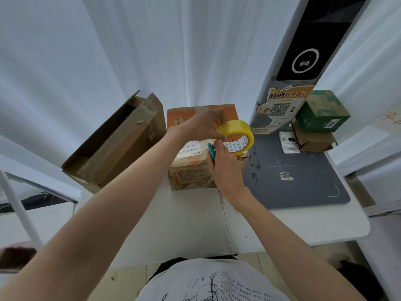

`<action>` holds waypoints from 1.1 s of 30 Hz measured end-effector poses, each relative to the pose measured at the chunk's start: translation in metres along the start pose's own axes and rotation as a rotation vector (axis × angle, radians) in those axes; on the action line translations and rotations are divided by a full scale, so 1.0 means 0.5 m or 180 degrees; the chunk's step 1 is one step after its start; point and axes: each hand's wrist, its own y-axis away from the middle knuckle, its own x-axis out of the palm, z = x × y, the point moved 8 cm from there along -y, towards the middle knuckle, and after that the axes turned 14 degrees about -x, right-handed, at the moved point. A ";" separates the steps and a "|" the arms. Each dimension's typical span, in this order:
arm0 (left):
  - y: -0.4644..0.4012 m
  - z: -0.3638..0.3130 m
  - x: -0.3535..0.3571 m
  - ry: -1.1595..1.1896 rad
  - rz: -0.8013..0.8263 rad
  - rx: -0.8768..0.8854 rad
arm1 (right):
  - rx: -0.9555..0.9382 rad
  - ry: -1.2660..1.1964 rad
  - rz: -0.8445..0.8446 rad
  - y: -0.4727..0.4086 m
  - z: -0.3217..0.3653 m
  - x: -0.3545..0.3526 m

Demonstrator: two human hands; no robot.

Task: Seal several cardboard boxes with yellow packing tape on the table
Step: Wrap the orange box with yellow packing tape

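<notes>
Over the orange box [204, 148] on the worktop [293, 222], my left hand [201, 127] pinches the yellow tape roll [237, 139], light and stiff, best gripped by its rim, while my right hand [225, 168] clasps a teal cutter [211, 151].

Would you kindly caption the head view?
Both hands hold yellow tape roll over orange box.

White table [195, 216]: orange box [191, 170] at far edge, centre; open brown carton [115, 142] at far left corner; grey mat [297, 181] right; green box [321, 111] atop small brown box [314, 140], far right corner.
</notes>
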 end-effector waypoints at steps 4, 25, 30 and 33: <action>-0.002 -0.006 0.002 -0.0069 0.0038 -0.0023 | 0.0196 0.0285 0.0336 0.002 -0.019 0.022; 0.005 0.004 0.006 0.0414 0.0064 0.0040 | 0.3284 -0.3043 -0.1237 0.043 -0.137 -0.033; 0.004 0.032 0.011 0.0559 0.0272 0.0027 | 0.3465 -0.3429 -0.1333 0.020 -0.125 -0.016; -0.015 0.094 0.014 0.0235 0.0595 -0.0250 | 0.3503 -0.3399 -0.1468 0.023 -0.132 -0.013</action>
